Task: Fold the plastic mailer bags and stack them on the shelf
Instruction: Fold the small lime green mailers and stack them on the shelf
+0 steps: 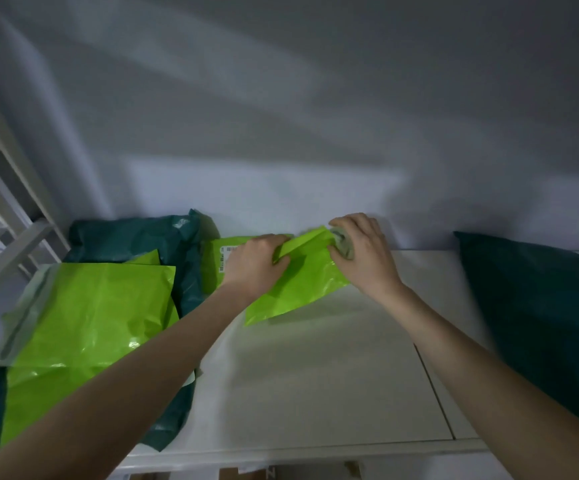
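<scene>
held mailer bag (298, 285): bright lime green, white printed label | flat mailer bag (87, 317): lime green, glossy | crumpled bags (132, 237): dark teal | right-side bag (537, 317): dark teal | shelf (315, 393): white | wall (281, 116): pale grey

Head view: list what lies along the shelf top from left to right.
white rack frame → large green mailer lying on dark teal bags → left hand → small green mailer held by both hands → right hand → dark teal mailer
</scene>
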`<state>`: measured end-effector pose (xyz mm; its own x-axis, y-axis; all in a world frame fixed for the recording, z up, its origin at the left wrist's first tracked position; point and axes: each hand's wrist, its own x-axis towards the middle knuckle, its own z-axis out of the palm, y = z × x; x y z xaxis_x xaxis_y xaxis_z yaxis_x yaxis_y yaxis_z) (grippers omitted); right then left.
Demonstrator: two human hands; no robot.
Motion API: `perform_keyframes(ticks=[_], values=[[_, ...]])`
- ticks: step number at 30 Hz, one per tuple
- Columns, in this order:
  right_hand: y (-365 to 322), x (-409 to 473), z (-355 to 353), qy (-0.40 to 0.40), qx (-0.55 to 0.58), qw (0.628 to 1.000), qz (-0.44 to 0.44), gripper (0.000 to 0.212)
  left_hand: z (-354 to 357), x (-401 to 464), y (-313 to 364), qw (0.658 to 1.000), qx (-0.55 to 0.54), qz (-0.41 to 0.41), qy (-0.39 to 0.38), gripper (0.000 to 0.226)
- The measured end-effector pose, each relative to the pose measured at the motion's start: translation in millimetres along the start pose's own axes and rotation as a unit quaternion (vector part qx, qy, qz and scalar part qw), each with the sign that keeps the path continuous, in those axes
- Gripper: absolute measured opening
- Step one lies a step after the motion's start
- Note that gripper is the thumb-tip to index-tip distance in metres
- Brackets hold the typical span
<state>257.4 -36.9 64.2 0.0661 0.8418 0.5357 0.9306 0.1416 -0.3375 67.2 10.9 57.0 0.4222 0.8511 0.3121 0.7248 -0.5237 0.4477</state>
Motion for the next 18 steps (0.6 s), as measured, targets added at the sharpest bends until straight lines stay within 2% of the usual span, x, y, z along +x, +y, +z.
perform_keyframes(ticks=[3,5,6,8,10,12,14,18], values=[[6.7,-3.2,1.1,-0.060,0.015,0.992,0.109,0.077,-2.2,0.8,2.9,0.997,-0.046,-0.037,0.052,0.017],[7.8,-6.6,2.6,-0.088,0.074,0.976,0.185,0.090,-5.1,1.2,5.8,0.992,-0.066,-0.067,0.079,0.013],[7.4,-7.2,2.7,-0.094,0.119,0.964,0.219,0.088,-6.1,1.7,6.9,0.990,-0.074,-0.081,0.085,0.012],[6.3,-6.7,3.5,-0.090,0.197,0.940,0.265,0.067,-6.6,2.3,8.4,0.988,-0.083,-0.100,0.088,0.015],[5.2,-5.4,4.0,-0.072,0.202,0.945,0.246,0.039,-5.6,2.9,9.4,0.988,-0.079,-0.100,0.084,0.026],[3.6,-4.0,4.1,-0.062,0.200,0.953,0.218,0.024,-4.4,3.6,12.5,0.991,-0.061,-0.090,0.080,0.036],[-0.1,-1.4,3.8,-0.053,0.218,0.953,0.205,0.024,-4.5,4.0,19.0,0.992,-0.060,-0.075,0.082,0.039],[-7.7,2.3,1.2,-0.041,0.240,0.953,0.180,0.039,-5.0,4.9,32.0,0.991,-0.091,-0.038,0.089,0.031]])
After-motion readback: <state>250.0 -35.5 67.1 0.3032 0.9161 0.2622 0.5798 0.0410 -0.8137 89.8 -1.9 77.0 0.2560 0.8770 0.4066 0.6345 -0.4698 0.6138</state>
